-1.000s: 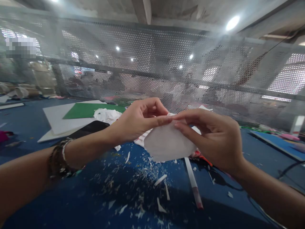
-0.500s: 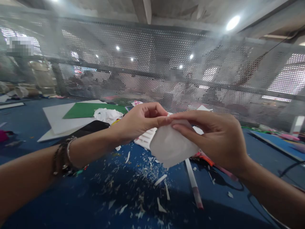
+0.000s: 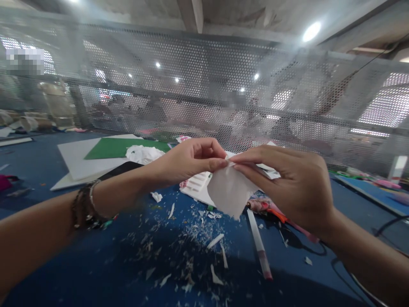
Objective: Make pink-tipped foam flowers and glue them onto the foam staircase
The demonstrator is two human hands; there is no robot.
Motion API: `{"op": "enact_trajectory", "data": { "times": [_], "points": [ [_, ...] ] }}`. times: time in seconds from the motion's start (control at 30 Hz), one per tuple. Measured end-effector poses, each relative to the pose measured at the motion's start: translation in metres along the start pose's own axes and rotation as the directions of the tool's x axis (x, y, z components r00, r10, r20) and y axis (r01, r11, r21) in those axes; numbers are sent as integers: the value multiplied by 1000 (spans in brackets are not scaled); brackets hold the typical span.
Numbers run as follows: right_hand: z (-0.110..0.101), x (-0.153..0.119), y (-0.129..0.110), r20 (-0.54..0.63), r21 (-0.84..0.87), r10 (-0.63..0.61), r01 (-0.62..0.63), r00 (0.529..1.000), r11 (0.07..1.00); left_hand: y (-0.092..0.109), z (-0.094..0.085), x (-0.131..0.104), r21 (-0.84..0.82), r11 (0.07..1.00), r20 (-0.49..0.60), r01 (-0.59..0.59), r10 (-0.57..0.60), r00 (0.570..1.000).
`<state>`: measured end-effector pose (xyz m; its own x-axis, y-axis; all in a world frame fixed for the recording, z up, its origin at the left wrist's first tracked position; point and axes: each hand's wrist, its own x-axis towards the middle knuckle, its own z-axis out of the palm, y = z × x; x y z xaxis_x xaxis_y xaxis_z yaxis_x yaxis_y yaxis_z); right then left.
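Observation:
A thin white sheet (image 3: 230, 191), paper or tissue, hangs between my two hands above the blue table. My left hand (image 3: 194, 160) pinches its top edge between thumb and forefinger. Beside it, my right hand (image 3: 284, 183) grips the same gathered edge with thumb and fingers, the fingertips of both hands nearly touching. The lower part of the sheet hangs free, with an uneven bottom edge. Behind it lies a white ridged piece (image 3: 196, 185), partly covered by the sheet.
White scraps (image 3: 216, 275) litter the blue table (image 3: 96, 264). A capped white stick (image 3: 259, 243) and orange-handled scissors (image 3: 277, 214) lie near the right hand. Green paper (image 3: 110, 148) and crumpled white paper (image 3: 143, 154) are at the left. A perforated metal screen (image 3: 191, 64) stands behind.
The sheet has bunched more at its top and looks narrower, its hanging part turned. My right hand has shifted slightly right, its fingertips drawn a little apart from the left ones.

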<state>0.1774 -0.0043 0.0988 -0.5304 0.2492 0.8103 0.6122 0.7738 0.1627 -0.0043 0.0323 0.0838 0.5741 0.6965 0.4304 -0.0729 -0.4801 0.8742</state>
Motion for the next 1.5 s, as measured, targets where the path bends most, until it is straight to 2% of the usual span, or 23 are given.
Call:
{"op": "enact_trajectory", "data": {
  "times": [0.2, 0.37, 0.57, 0.7, 0.93, 1.03, 1.2, 1.4, 1.5],
  "points": [
    [0, 0, 2, 23, -143, -170, 171, 985, 975, 1, 0, -1, 54, 998, 12, -8, 7, 1000],
    [3, -1, 6, 57, -139, -189, 196, 980, 971, 1, 2, -1, 64, 998, 7, -9, 8, 1000],
    [7, 0, 10, 65, -33, -83, 85, 994, 996, 0, 6, -1, 11, 999, -8, -39, 39, 999],
    [6, 1, 10, 73, 106, 12, -20, 997, 994, -1, 6, -1, -36, 996, 2, -80, 80, 997],
    [9, -2, 5, 104, 385, 197, -222, 975, 896, -5, 6, -1, -100, 980, -17, -174, 173, 985],
    [15, -5, 6, 89, 452, 263, -275, 961, 849, -5, 9, -1, -39, 980, -92, -197, 193, 977],
    [21, -9, 7, 3, 473, 294, -260, 956, 842, -1, 19, -6, 254, 939, -247, -233, 296, 923],
    [21, -11, 3, -109, 420, 253, -187, 961, 888, 4, 27, -13, 405, 865, -220, -295, 406, 887],
    [19, -12, 1, -119, 424, 247, -175, 962, 889, 6, 27, -14, 433, 843, -187, -319, 430, 883]
  ]
}}
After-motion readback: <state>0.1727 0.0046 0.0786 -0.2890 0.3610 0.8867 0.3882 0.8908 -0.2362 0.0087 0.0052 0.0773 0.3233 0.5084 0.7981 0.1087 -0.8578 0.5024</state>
